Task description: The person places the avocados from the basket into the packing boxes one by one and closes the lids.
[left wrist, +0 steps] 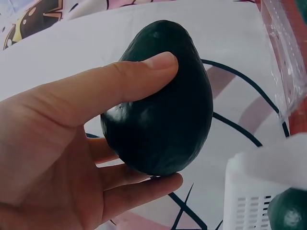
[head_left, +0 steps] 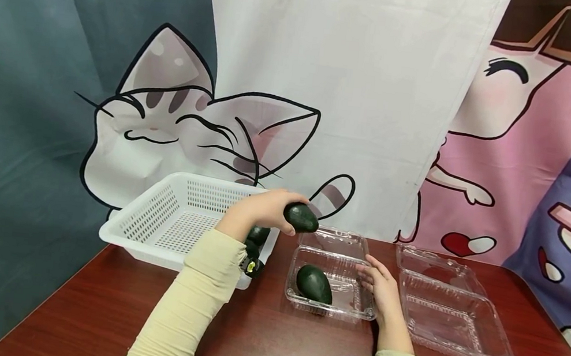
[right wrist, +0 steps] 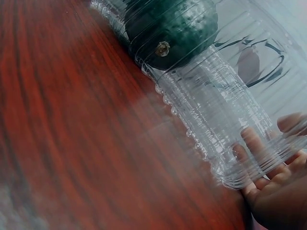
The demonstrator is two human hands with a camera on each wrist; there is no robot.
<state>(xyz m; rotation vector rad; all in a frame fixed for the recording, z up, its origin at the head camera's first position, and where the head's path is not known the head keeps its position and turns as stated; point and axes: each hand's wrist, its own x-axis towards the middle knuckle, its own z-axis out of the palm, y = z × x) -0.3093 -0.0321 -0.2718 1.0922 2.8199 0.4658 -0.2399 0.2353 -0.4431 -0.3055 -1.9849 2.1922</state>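
My left hand [head_left: 274, 209] holds a dark green avocado [head_left: 301, 218] in the air between the white basket and the clear clamshell box. In the left wrist view the thumb lies across the avocado [left wrist: 160, 115], with fingers behind and under it. A second avocado [head_left: 314, 283] lies in the left part of the open clamshell box [head_left: 347, 311]. At that box's right side is my right hand [head_left: 381, 286], its fingers loosely extended against the wall. Through the clear plastic, the right wrist view shows those fingers [right wrist: 254, 143].
A white perforated basket [head_left: 152, 252] stands at the left, with more avocados [head_left: 257, 235] at its right end, partly hidden by my left arm. Another open clear clamshell box [head_left: 448, 337] sits at the right. A printed cloth [head_left: 378, 95] hangs behind the reddish-brown table [head_left: 268, 344].
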